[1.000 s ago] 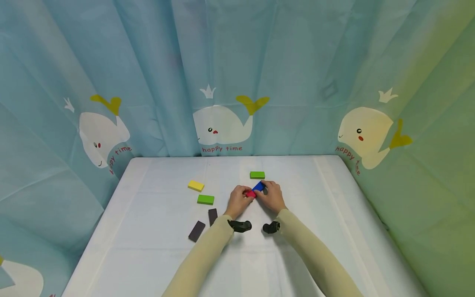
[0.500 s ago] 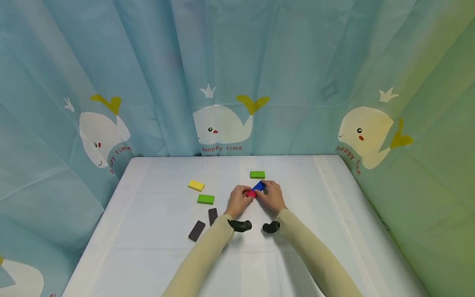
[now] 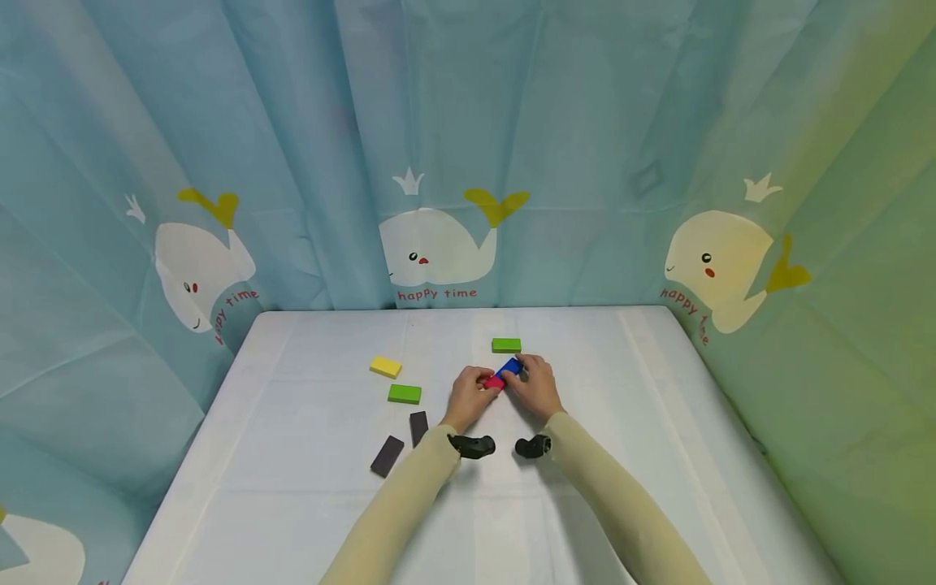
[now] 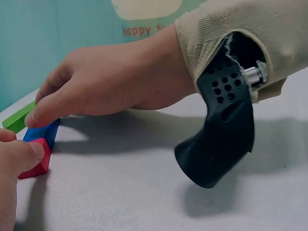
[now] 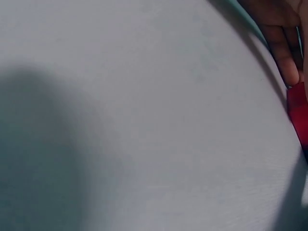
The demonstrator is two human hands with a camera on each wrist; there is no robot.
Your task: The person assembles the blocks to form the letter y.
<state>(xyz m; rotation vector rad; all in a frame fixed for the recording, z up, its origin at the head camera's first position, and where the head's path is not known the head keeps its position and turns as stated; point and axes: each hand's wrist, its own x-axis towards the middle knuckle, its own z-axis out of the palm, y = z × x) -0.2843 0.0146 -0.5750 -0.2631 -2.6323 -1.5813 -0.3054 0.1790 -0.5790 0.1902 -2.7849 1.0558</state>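
Scarcely anything had moved since half a second earlier: both hands kept their places over the table, and the blocks lying around them had not changed position. Left hand held the red block, thumb on the near side and fingers curled in from beyond, a pinch on one end. Right hand pinched the blue block between thumb and fingertips. Red and blue met end to end, touching, set on a slant that ran away from the person and to the right, near the middle of the white-covered table. From the left wrist's side, the red end showed nearest, under the left thumb, with blue directly behind it. Just beyond the pair lay a green block, flat, its long side across the table. Off to the left: a yellow block, a second green block nearer the person, then two dark blocks nearer still, one tilted, the other partly hidden by the left sleeve. Right sleeve the same pale beige. A black fitting stuck out at each cuff, left and right. Behind the table hung a blue-green curtain printed with crowned whales, "happy time" lettered below them.
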